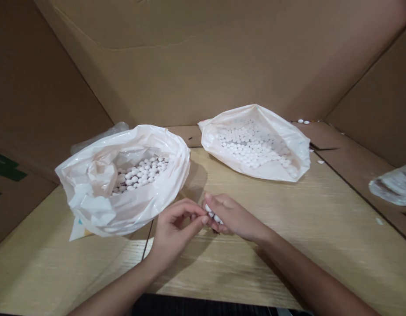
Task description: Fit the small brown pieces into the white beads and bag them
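Note:
Over the table, my two hands meet a little in front of two white plastic bags. My right hand (237, 217) is curled around several small white oval beads (217, 218), which show between thumb and fingers. The thumb and forefinger of my left hand (176, 226) are pinched together right beside these beads; whatever lies between the fingertips is too small to make out. To the left stands an open white bag (133, 217) with a heap of dark-marked white beads (141, 175) inside. Another open bag (300, 151), farther back on the right, holds many plain white beads (245, 149).
Cardboard walls (203, 61) enclose the wooden table (321, 228) at the back and sides. A few loose white beads (303, 121) lie near the back right corner. Clear plastic (395, 184) sits at the right edge, and more clear plastic (100, 136) behind the left bag.

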A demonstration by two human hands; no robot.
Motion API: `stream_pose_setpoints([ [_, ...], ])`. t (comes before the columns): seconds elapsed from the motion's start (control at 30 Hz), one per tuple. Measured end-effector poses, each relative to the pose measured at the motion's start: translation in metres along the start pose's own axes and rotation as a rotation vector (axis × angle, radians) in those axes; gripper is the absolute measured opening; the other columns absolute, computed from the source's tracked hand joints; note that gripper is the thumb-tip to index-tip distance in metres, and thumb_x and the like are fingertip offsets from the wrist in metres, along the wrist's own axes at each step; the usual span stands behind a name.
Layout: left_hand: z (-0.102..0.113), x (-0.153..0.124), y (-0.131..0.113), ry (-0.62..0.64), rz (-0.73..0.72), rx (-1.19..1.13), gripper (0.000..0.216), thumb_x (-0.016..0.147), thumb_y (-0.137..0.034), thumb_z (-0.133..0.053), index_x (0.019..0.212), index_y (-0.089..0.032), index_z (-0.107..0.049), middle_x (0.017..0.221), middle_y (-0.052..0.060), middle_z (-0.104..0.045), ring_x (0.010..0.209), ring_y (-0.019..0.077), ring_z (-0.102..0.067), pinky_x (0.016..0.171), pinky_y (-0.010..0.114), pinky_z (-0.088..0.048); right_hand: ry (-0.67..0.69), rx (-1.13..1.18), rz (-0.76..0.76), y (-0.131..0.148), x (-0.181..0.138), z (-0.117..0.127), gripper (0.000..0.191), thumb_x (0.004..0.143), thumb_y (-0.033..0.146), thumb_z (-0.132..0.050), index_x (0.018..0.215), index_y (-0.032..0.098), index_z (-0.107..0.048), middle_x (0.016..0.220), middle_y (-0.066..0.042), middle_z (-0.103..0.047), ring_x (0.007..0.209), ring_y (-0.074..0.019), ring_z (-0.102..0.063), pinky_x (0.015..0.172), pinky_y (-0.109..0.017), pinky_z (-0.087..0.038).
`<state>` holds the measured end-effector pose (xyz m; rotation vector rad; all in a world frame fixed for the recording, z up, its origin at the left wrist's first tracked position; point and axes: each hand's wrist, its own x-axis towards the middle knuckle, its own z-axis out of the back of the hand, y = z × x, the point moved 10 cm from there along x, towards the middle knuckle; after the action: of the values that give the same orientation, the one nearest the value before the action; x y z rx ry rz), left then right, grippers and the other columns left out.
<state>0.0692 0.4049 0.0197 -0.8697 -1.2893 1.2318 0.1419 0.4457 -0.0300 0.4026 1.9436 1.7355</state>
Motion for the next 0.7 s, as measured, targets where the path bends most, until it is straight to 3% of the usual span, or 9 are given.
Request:
stream_pose_setpoints([
  [0.7, -0.0002, -0.0010, -0.0029, 0.002, -0.028, 0.026, 0.007, 0.080, -0.020, -0.069, 0.075, -0.015, -0.069, 0.072, 0.006, -0.067, 0.068, 0.0166, -0.061, 0.064, 0.029, -0.046, 0.006, -0.001, 0.009, 0.0053, -0.0014, -0.0012, 0.068, 0.083, 0.078, -0.032, 0.061, 0.016, -0.049, 0.049, 0.003, -0.044, 0.041, -0.0052, -0.036, 0.039, -0.018, -0.028],
])
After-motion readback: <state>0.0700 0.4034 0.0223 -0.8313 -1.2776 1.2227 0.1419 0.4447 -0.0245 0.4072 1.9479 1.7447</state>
